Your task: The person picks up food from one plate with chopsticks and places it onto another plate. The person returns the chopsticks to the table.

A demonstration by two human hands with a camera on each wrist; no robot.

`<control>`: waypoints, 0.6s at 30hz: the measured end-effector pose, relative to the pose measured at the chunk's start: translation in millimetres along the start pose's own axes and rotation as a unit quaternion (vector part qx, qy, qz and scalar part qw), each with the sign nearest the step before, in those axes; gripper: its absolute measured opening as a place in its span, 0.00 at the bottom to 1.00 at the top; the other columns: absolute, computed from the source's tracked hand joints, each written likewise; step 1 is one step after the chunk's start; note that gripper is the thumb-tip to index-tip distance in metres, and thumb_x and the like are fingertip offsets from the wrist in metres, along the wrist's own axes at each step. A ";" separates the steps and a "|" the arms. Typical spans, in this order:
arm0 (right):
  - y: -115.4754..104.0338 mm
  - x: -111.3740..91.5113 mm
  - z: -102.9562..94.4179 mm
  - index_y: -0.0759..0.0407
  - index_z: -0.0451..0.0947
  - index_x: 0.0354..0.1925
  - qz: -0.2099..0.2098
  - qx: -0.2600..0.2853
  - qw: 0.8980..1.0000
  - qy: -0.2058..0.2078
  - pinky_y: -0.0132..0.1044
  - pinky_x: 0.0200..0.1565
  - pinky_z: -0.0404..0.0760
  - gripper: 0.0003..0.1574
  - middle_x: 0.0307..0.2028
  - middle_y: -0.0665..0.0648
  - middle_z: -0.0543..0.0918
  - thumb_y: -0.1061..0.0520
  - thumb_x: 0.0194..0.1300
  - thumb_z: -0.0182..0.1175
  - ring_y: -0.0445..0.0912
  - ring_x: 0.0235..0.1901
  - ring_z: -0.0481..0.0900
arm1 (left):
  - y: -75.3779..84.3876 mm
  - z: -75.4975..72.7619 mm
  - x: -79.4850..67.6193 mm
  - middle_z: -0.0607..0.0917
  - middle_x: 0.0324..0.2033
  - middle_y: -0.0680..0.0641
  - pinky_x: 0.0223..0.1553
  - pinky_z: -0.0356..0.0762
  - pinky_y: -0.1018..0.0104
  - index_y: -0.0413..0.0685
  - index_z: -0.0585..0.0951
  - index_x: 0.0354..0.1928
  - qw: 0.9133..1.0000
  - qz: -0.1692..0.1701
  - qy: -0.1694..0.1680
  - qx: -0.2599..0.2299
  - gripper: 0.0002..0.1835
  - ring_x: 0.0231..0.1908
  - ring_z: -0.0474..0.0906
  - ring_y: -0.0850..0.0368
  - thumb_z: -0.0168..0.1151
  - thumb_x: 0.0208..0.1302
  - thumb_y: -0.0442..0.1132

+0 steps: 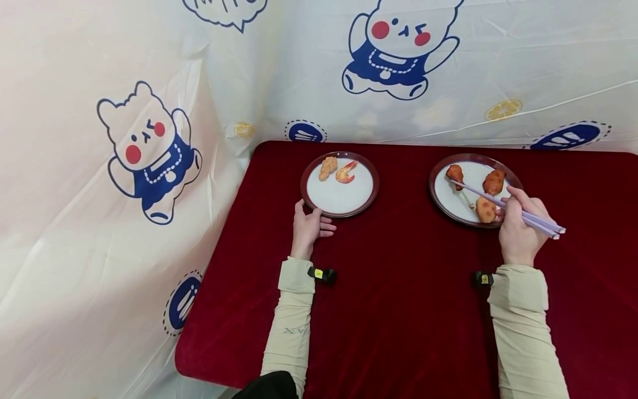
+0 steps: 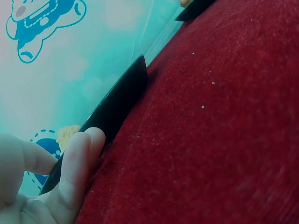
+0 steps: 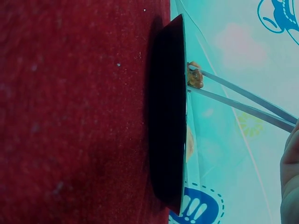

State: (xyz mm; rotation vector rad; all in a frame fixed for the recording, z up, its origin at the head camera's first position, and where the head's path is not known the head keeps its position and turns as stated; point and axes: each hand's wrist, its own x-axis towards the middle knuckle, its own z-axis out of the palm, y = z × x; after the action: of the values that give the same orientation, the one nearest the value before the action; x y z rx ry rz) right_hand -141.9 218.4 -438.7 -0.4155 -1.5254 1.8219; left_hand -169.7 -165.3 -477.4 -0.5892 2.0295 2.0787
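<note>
At the left plate (image 1: 344,213), my left hand (image 1: 308,228) holds the near rim, thumb on one side and fingers on the other in the left wrist view. On that plate lie a fried chicken piece (image 1: 327,168) and a shrimp (image 1: 346,172). My right hand (image 1: 523,230) grips a pair of lavender chopsticks (image 1: 480,194) over the right plate (image 1: 441,208). Their tips sit either side of a browned drumstick-shaped piece (image 3: 197,79) in the right wrist view. A reddish-brown wing-like piece (image 1: 494,181) and a golden piece (image 1: 485,210) share the right plate.
Dark red velvet cloth (image 1: 399,288) covers the table, and a stretch of it separates the two plates. A white curtain (image 1: 309,72) with cartoon prints hangs behind and along the left side. Each sleeve cuff carries a small black camera (image 1: 326,276).
</note>
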 end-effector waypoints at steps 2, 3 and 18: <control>-0.2 -0.1 -0.2 0.68 0.87 0.37 0.001 0.005 1.000 0.000 0.21 0.17 0.76 0.12 0.25 0.52 0.84 0.66 0.61 0.57 0.36 0.13 0.77 | -2.7 0.4 1.7 0.85 0.40 0.32 0.31 0.87 0.58 0.63 0.45 0.76 1.000 0.003 0.006 0.000 0.36 0.23 0.86 0.53 0.49 0.73 0.42; -0.4 -0.2 -0.2 0.68 0.87 0.37 0.000 0.009 1.000 0.000 0.21 0.16 0.76 0.12 0.24 0.52 0.84 0.66 0.61 0.57 0.36 0.13 0.77 | -3.7 0.7 2.2 0.85 0.39 0.33 0.31 0.87 0.58 0.63 0.45 0.76 1.000 0.005 0.009 0.001 0.35 0.23 0.86 0.53 0.49 0.73 0.42; -4.4 -3.4 3.3 0.70 0.86 0.38 -0.011 0.020 1.000 0.006 0.21 0.17 0.76 0.12 0.25 0.53 0.83 0.67 0.61 0.57 0.37 0.13 0.77 | -6.2 1.8 1.7 0.85 0.34 0.37 0.29 0.87 0.58 0.60 0.46 0.76 1.000 0.020 0.018 0.003 0.36 0.22 0.85 0.52 0.49 0.72 0.42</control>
State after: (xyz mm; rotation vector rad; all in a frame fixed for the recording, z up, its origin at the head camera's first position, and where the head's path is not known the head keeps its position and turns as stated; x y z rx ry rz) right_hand -140.3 213.8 -434.3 -0.3889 -1.4780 1.8256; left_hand -169.0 -163.4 -483.7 -0.5934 2.0828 2.0996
